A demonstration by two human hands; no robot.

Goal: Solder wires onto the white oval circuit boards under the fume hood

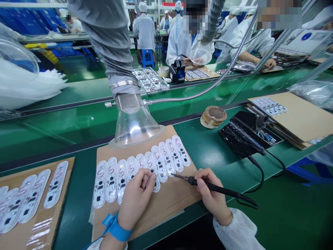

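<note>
Here, white round-ended boards, red-wired.

- A tape roll sits near the far edge of the tabletop.
- A clear plastic bag lies toward that edge, farther right.
- A compartment tray rests by the near edge of the facing bench.

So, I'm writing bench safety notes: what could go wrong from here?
The right hand holds a soldering iron with its tip close to a white circuit-board casing; a slip might scorch it. The left hand is nearby, so it could get burned. The cardboard beneath could singe too.
</note>
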